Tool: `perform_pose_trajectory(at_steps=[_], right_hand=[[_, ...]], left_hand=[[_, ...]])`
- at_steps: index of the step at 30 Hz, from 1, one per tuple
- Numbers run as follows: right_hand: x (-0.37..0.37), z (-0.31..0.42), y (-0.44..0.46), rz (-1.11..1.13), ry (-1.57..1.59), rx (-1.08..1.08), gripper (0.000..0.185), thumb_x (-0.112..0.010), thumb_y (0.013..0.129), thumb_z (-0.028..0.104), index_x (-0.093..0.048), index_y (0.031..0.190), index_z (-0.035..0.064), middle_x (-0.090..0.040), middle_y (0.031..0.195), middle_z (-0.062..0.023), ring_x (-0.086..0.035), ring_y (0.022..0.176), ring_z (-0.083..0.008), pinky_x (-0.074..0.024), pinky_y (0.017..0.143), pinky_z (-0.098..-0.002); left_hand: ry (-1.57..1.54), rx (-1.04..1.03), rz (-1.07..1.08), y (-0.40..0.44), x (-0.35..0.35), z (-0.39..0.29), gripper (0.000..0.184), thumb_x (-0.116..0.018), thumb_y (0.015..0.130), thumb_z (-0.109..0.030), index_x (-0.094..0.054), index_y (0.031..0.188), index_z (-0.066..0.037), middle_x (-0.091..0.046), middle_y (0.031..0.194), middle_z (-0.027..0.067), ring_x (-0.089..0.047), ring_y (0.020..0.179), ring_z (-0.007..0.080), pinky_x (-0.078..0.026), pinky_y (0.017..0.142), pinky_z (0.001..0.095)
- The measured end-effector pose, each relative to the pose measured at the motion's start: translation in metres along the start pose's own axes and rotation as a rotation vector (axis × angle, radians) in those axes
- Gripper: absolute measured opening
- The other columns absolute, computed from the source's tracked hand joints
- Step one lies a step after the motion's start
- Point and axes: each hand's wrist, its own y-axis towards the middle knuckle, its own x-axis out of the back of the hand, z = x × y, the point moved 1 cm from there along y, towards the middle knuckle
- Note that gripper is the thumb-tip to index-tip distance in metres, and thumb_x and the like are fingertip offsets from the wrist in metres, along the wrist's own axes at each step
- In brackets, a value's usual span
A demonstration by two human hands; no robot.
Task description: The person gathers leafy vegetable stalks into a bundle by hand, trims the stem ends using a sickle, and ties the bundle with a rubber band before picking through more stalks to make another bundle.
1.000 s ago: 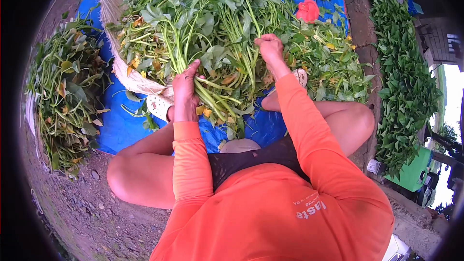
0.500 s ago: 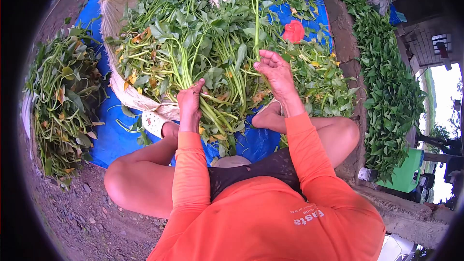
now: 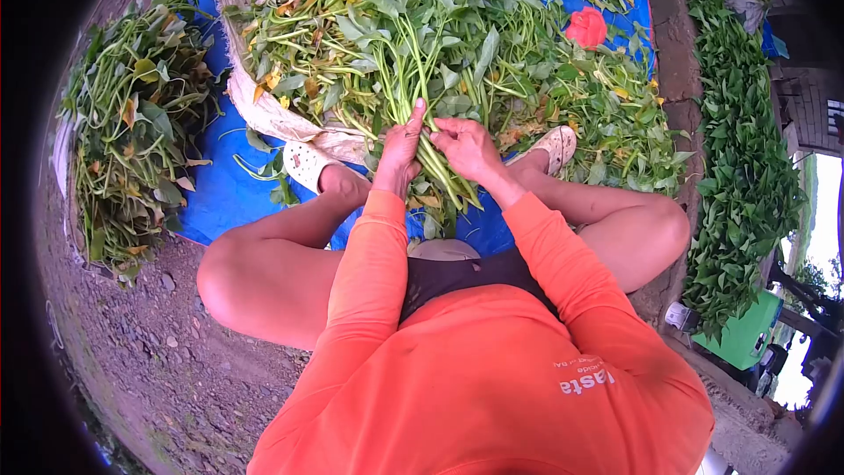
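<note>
My left hand [image 3: 401, 151] is closed around a bunch of water spinach [image 3: 406, 66], thumb up along the stems. The leafy tops point away from me and the cut-looking stem ends come out below the hand, towards my lap. Close beside it, my right hand [image 3: 470, 151] has its thumb and forefinger pinched at the right side of the bunch, on the stems. Behind both hands spreads a large heap of loose water spinach [image 3: 519, 79], green with some yellow leaves, partly on a pale woven sack [image 3: 249, 110].
A blue tarp [image 3: 211, 189] lies under the heap. Another pile of greens [image 3: 132, 141] stands at the left. A red, crumpled-looking item [image 3: 586, 28] rests on the greens. A long row of leafy bundles [image 3: 743, 176] runs along the right, near a green box [image 3: 743, 330].
My right hand has come down and left from holding a single long stem upright, and now meets the bunch in my left hand. The camera view has shifted.
</note>
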Motion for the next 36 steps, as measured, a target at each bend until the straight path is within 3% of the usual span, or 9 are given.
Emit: perform_pose_trajectory(at_steps=[5,13,17,21,24,27,30,34,36], right_hand=[[0.005,0.006,-0.001,0.078,-0.185,0.079,0.029,-0.072,0.097,0.02,-0.078,0.116,-0.001,-0.074,0.109,-0.0221,-0.072,0.105,-0.0374,-0.0548,0.096,-0.0431],[-0.001,0.018,0.012,-0.02,0.606,-0.377,0.028,-0.076,0.1,0.026,-0.077,0.091,-0.0003,-0.069,0.079,-0.0018,-0.058,0.068,-0.0099,-0.046,0.063,-0.0267],[-0.009,0.008,0.014,-0.135,0.302,-0.219,0.019,-0.074,0.101,0.016,-0.077,0.095,-0.0021,-0.069,0.079,-0.0015,-0.057,0.071,-0.0078,-0.0471,0.064,-0.0284],[-0.004,0.036,-0.019,-0.066,-0.04,0.305,0.017,-0.07,0.097,0.013,-0.065,0.091,-0.0029,-0.064,0.087,-0.0208,-0.066,0.088,-0.0427,-0.0534,0.08,-0.0492],[0.028,0.053,-0.027,-0.006,0.068,0.409,0.018,-0.07,0.102,0.016,-0.069,0.096,-0.0015,-0.061,0.082,-0.0131,-0.06,0.077,-0.0276,-0.0495,0.072,-0.0399],[0.112,0.003,0.014,-0.282,0.122,0.034,0.016,-0.07,0.103,0.014,-0.074,0.107,-0.001,-0.071,0.093,-0.0036,-0.06,0.078,-0.0126,-0.0493,0.072,-0.0282],[0.155,-0.068,0.039,-0.818,-0.857,0.083,0.029,-0.074,0.094,0.017,-0.077,0.118,0.002,-0.077,0.096,-0.0149,-0.072,0.087,-0.0265,-0.0576,0.086,-0.0383],[0.119,-0.083,0.052,-0.04,-0.168,-0.198,0.037,-0.067,0.093,0.014,-0.075,0.129,0.009,-0.073,0.129,-0.0255,-0.072,0.115,-0.0396,-0.0549,0.104,-0.0433],[0.081,-0.103,0.066,-0.063,-0.161,-0.301,0.046,-0.067,0.094,0.018,-0.07,0.139,0.0111,-0.067,0.142,-0.0262,-0.067,0.128,-0.0395,-0.0513,0.111,-0.0417]], left_hand=[[0.055,0.036,0.111,-0.007,-0.01,-0.002,0.045,-0.089,0.091,-0.031,-0.072,0.113,0.005,-0.073,0.098,0.0116,-0.072,0.082,0.0214,-0.06,0.069,0.036],[0.081,-0.243,0.018,-0.012,-0.015,0.013,0.027,-0.082,0.096,-0.024,-0.074,0.085,-0.001,-0.071,0.079,0.0047,-0.063,0.064,0.0128,-0.053,0.059,0.0312],[0.167,-0.302,-0.113,-0.011,-0.018,0.006,0.03,-0.085,0.095,-0.025,-0.071,0.076,-0.007,-0.064,0.073,-0.0014,-0.052,0.063,0.0076,-0.042,0.056,0.028],[0.078,-0.262,-0.127,0.002,0.0,-0.003,0.026,-0.086,0.094,-0.024,-0.071,0.079,-0.008,-0.064,0.074,-0.0002,-0.052,0.061,0.0092,-0.042,0.056,0.0292],[-0.018,-0.206,-0.158,0.003,0.002,-0.022,0.023,-0.085,0.093,-0.021,-0.075,0.091,-0.001,-0.066,0.077,0.0043,-0.06,0.059,0.0154,-0.051,0.056,0.0303],[0.143,-0.291,-0.183,-0.021,-0.008,-0.055,0.025,-0.086,0.091,-0.019,-0.077,0.098,0.004,-0.065,0.073,0.0052,-0.061,0.057,0.0154,-0.055,0.056,0.0288],[0.193,-0.287,-0.193,-0.028,-0.015,-0.068,0.028,-0.087,0.089,-0.019,-0.077,0.099,0.005,-0.065,0.073,0.0053,-0.061,0.057,0.0151,-0.055,0.057,0.0288],[0.2,-0.274,-0.194,-0.034,-0.022,-0.068,0.025,-0.087,0.089,-0.018,-0.075,0.094,0.003,-0.063,0.072,0.0041,-0.061,0.056,0.0153,-0.055,0.057,0.0283],[0.183,-0.262,-0.18,-0.035,-0.026,-0.068,0.024,-0.087,0.089,-0.019,-0.074,0.092,0.002,-0.063,0.072,0.0035,-0.061,0.056,0.0151,-0.055,0.056,0.0284]])
